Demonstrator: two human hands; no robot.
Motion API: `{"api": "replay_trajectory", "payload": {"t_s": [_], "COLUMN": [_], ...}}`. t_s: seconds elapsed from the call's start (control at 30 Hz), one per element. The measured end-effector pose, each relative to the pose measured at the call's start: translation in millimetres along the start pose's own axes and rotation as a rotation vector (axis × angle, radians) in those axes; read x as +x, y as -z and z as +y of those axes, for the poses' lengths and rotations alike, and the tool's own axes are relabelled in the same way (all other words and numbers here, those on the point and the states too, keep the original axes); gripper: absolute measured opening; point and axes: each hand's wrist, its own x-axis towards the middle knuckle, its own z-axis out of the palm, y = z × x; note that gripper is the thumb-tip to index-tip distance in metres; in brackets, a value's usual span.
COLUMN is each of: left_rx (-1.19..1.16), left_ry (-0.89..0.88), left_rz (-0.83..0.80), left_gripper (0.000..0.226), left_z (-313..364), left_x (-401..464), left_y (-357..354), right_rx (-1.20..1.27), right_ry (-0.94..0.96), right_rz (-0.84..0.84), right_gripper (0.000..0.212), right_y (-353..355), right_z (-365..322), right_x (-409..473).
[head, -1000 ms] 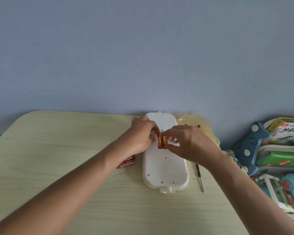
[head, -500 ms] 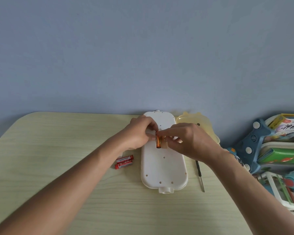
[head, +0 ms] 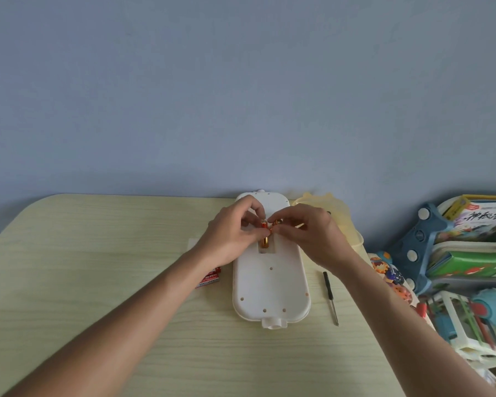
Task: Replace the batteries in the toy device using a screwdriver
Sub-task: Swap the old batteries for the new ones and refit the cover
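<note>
- Batteries (head: 265, 233) sit at the toy's (head: 270, 282) open bay; your left hand (head: 233, 234) and right hand (head: 312, 236) each pinch one.
- You're mid-swap; whether they're going in or coming out, I can't tell.
- Next: mind polarity, then fetch the screwdriver (head: 330, 298) lying right of the toy.

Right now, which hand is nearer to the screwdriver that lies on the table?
The right hand. It is just above the handle of the screwdriver, on the same side of the white toy. The left hand is across the toy, farther away.
</note>
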Motion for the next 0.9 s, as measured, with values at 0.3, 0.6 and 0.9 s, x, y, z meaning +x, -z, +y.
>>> {"api": "replay_trajectory", "payload": {"t_s": [0.3,0.6,0.9], "left_rx": [-0.132,0.132,0.407], "left_ry": [-0.023,0.014,-0.125], "left_rz": [0.102,-0.003,0.01], "left_gripper": [0.015,0.015,0.018], "left_z": [40,55,41], "left_x": [22,35,38], "left_y": [-30,-73,-86], "right_rx": [0.118,-0.086,-0.241], "right_ry": [-0.126,-0.194,-0.042], "right_rz": [0.346,0.264,0.197], "right_gripper": [0.015,0.011,0.014], "right_y": [45,57,48], "right_z": [10,43,50], "right_x": [-11,-27,-33]}}
